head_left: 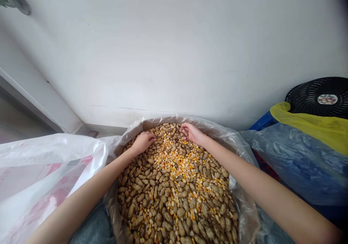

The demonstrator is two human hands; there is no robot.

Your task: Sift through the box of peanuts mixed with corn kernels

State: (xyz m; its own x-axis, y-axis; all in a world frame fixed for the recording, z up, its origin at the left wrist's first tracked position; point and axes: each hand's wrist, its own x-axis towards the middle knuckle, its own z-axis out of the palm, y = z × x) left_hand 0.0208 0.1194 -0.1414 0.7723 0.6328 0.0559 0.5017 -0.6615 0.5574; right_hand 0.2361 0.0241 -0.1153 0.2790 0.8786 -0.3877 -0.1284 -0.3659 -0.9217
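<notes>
A white plastered wall (174,48) fills the upper frame, with a black electric fan (318,98) at far right and a white door frame (40,95) at left.

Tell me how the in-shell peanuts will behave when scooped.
The in-shell peanuts probably feel light for their size, judging by their dry-looking pods. Loosely heaped and rounded, they seem apt to roll off a hand. Their shells may crack if squeezed hard.

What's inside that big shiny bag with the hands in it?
The clear plastic bag holds peanuts in their shells mixed with yellow corn kernels. The left hand and right hand are on top. The pile covers the bag's bottom, so that can't be seen.
</notes>
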